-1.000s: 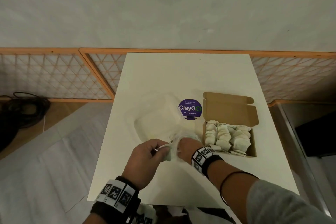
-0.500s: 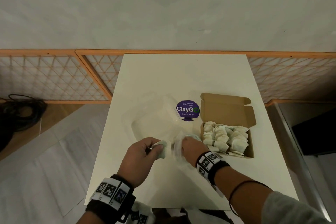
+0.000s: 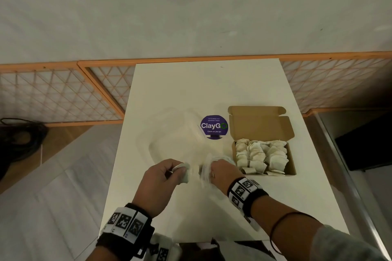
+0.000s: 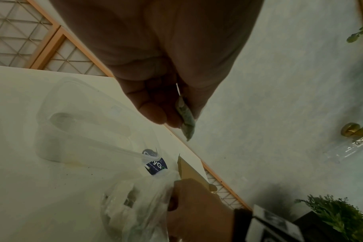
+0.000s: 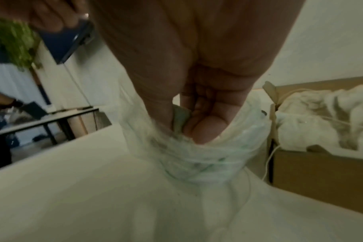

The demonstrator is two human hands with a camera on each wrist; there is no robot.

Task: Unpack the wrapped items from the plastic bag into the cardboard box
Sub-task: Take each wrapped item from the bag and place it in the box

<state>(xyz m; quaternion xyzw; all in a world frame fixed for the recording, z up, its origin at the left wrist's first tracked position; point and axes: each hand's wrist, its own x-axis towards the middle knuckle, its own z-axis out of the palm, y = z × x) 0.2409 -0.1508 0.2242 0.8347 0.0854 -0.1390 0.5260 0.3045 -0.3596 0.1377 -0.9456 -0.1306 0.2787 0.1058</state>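
My left hand (image 3: 177,172) pinches one small pale wrapped item (image 3: 185,174) just left of the plastic bag; the left wrist view shows the wrapped item (image 4: 187,121) held between thumb and fingers of that left hand (image 4: 174,117). My right hand (image 3: 213,168) grips the bunched mouth of the clear plastic bag (image 3: 204,174) on the table. In the right wrist view the right hand (image 5: 189,124) has its fingers curled into the plastic bag (image 5: 199,157), with a pale packet edge showing between them. The open cardboard box (image 3: 290,167) to the right holds several wrapped items (image 3: 261,154).
A clear plastic container (image 3: 169,140) stands on the white table (image 3: 207,87) behind my hands, and a round purple ClayGo sticker (image 3: 214,126) lies beside it. The box's lid (image 3: 261,123) stands open towards the wall. An orange lattice screen (image 3: 53,95) runs behind the table.
My left hand has drawn a little to the left, away from the bag, with the wrapped item pinched in it. My right hand keeps its grip on the bag.
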